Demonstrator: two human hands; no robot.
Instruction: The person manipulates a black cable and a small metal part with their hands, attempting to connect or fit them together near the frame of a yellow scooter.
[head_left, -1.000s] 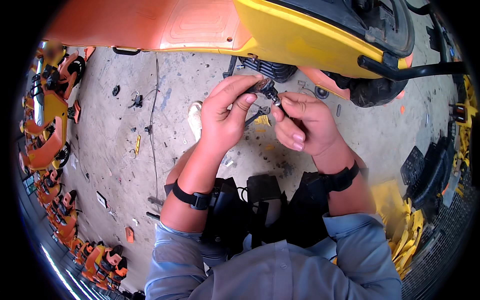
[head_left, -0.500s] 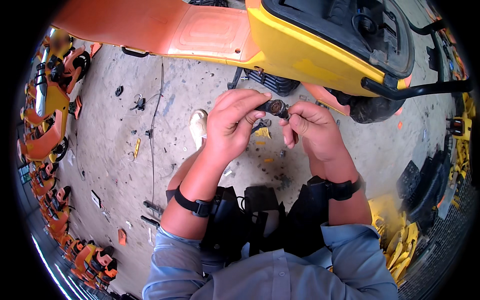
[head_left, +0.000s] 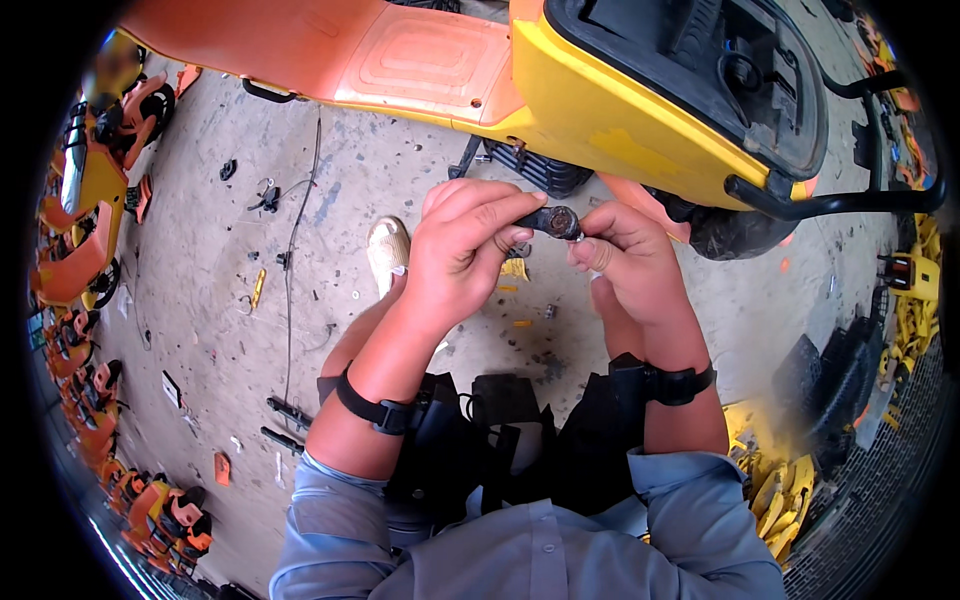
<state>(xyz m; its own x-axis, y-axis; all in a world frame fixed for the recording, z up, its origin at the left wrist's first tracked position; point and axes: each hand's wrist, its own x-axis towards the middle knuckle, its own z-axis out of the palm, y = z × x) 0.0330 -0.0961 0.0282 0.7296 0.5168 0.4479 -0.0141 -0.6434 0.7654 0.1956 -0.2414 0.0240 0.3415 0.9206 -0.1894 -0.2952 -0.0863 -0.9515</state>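
Observation:
A small black part with a round, brownish, dirty-looking end (head_left: 563, 222) is held up between my two hands, over the floor. My left hand (head_left: 468, 235) is closed round its black stem, thumb and forefinger pinching it. My right hand (head_left: 632, 245) is closed too, its thumb and forefinger tips pinched at the lower right edge of the round end. A tiny light bit shows at those fingertips, too small to name. Just beyond my hands stands a yellow and orange scooter (head_left: 620, 125) with an orange footboard (head_left: 425, 65).
A black bar (head_left: 830, 207) juts from the scooter's right end. On the floor at left lie a black cable (head_left: 303, 215), a yellow strip (head_left: 258, 288) and two black rods (head_left: 288, 411). Orange scooters (head_left: 85, 260) line the left; yellow panels (head_left: 780, 500) are piled at lower right.
The round end has shifted slightly right and its face turned more toward me. My right hand's lower fingers have curled in. The whole view has moved a little.

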